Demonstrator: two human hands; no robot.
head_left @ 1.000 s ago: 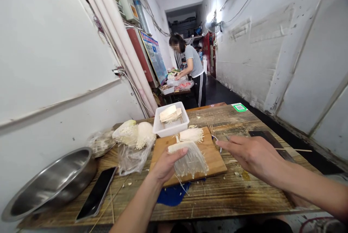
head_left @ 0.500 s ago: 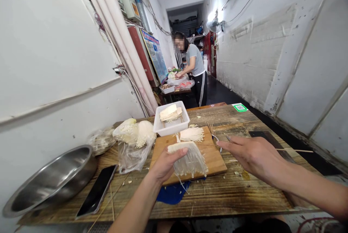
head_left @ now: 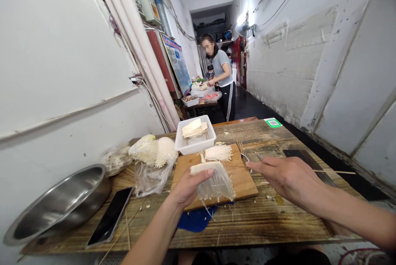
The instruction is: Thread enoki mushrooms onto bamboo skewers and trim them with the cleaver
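Observation:
My left hand [head_left: 189,186] grips a flat, fanned bunch of enoki mushrooms [head_left: 216,180], thumb on top, over the wooden cutting board [head_left: 244,188]. The stalks hang toward the right and front. To the right of the board, my right hand [head_left: 287,176] is closed with its fingertips pointing left. A thin bamboo skewer [head_left: 337,171] sticks out behind it; its front part is mostly hidden by the fingers. A pale curved strand [head_left: 246,158] shows by the fingertips. Another enoki bunch [head_left: 219,152] lies at the back of the board, with loose bamboo skewers [head_left: 240,147] along its right edge.
Behind the board a white tub [head_left: 187,148] holds cut enoki. Bagged enoki [head_left: 154,151], a black phone [head_left: 109,216] and a steel basin [head_left: 62,205] are to the left. A dark flat blade [head_left: 301,154] lies right. A person [head_left: 222,67] stands at a farther table.
My hands and the mushroom bunch have hardly moved. In the background, the person has raised their head and upper body slightly and drawn their hands back to the right.

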